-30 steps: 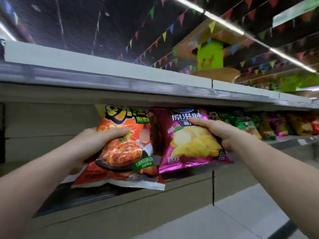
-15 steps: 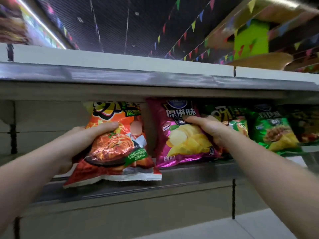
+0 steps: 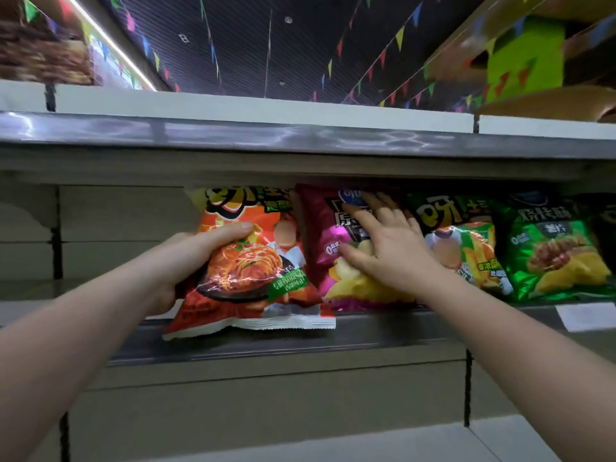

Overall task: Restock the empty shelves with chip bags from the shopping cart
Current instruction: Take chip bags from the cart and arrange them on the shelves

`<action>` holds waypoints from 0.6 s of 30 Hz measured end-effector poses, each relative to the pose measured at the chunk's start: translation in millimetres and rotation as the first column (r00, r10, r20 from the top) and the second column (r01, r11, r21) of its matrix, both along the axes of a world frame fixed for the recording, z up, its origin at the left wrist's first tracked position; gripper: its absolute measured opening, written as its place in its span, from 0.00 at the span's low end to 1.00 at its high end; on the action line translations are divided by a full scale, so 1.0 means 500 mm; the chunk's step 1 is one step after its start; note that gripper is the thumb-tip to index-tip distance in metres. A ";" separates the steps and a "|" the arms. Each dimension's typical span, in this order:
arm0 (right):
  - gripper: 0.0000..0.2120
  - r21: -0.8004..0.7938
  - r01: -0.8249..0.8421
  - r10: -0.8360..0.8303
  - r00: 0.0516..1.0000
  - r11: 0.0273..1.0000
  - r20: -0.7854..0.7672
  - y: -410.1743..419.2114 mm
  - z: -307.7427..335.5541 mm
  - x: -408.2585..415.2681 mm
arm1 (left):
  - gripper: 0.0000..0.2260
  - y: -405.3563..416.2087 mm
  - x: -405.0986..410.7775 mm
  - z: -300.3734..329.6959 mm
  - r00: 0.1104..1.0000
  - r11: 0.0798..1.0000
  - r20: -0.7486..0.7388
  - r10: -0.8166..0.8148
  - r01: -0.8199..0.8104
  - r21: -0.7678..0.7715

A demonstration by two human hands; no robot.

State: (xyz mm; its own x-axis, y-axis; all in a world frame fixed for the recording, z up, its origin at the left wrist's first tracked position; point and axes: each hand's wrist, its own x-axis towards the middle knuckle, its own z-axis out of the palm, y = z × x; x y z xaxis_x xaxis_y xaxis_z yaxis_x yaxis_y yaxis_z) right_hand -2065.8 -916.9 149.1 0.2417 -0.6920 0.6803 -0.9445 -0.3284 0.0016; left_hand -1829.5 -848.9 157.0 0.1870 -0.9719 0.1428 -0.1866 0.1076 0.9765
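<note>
Half a second ago the right hand (image 3: 386, 251) gripped the top of the purple bag (image 3: 330, 255); now its fingers are straight and spread, lying flat against the bag's front, holding nothing; the view has also swung left, so more green bags show at the right. The left hand (image 3: 196, 258) has kept its grip on the orange bag (image 3: 253, 261), thumb across the front, fingers behind the left edge; that bag has stayed tilted, its lower seam hanging over the near lip of the shelf (image 3: 300, 345), its top under the upper shelf (image 3: 266, 138).

The orange bag sits left of the purple bag and touches it; the purple bag stands upright on the shelf, behind the right palm; just right of it stands a green bag (image 3: 466, 241), then another green bag (image 3: 550, 251) farther right; the shelf left of the orange bag is bare back panel; a white label (image 3: 586, 316) sits on the shelf edge at the right.
</note>
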 end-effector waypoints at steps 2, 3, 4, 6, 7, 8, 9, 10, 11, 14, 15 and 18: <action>0.43 0.001 0.016 -0.016 1.000 1.000 -0.015 0.000 -0.003 -0.005 | 0.26 -0.006 0.000 -0.001 1.000 1.000 -0.005 -0.001 0.001 -0.001; 0.46 0.006 0.021 -0.020 1.000 1.000 -0.020 -0.003 -0.004 -0.005 | 0.27 -0.008 -0.001 -0.001 1.000 1.000 -0.011 -0.003 0.003 -0.002; 0.46 0.015 0.022 -0.022 1.000 1.000 -0.017 -0.004 -0.004 -0.004 | 0.27 -0.011 -0.001 -0.003 1.000 1.000 -0.016 -0.009 0.009 -0.003; 0.41 0.046 0.014 -0.015 1.000 0.999 0.010 -0.001 0.003 0.000 | 0.28 -0.016 0.001 -0.005 0.999 1.000 -0.031 -0.021 0.021 -0.003; 0.37 0.070 0.004 -0.006 1.000 0.998 0.021 0.002 0.010 0.000 | 0.28 -0.018 0.003 -0.006 0.999 1.000 -0.041 -0.027 0.027 -0.004; 0.33 0.097 -0.006 0.003 1.000 0.995 0.031 0.006 0.019 -0.001 | 0.29 -0.020 0.005 -0.006 0.998 0.999 -0.048 -0.036 0.035 -0.003; 0.31 0.119 -0.018 0.013 0.999 0.993 0.049 0.012 0.029 -0.002 | 0.30 -0.022 0.007 -0.006 0.998 0.999 -0.052 -0.042 0.042 -0.003; 0.30 0.127 -0.022 0.014 0.998 0.992 0.061 0.018 0.039 -0.002 | 0.31 -0.023 0.011 -0.006 0.998 0.999 -0.049 -0.049 0.049 -0.002; 0.30 0.112 -0.004 -0.002 0.999 0.994 0.053 0.024 0.047 0.002 | 0.31 -0.025 0.014 -0.005 0.998 0.999 -0.045 -0.053 0.053 0.000; 0.26 -0.065 0.043 -0.044 0.999 0.997 -0.007 0.043 0.060 0.036 | 0.35 -0.032 0.030 -0.001 0.996 0.998 -0.052 -0.069 0.069 0.004; 0.24 -0.128 -0.007 0.008 1.000 0.992 0.006 0.050 0.061 0.054 | 0.36 -0.037 0.036 0.000 0.996 0.997 -0.055 -0.076 0.076 0.003; 0.19 -0.129 -0.227 0.241 0.964 0.965 0.109 0.070 0.052 0.127 | 0.34 -0.057 0.059 0.004 0.995 0.996 -0.056 -0.084 0.085 0.010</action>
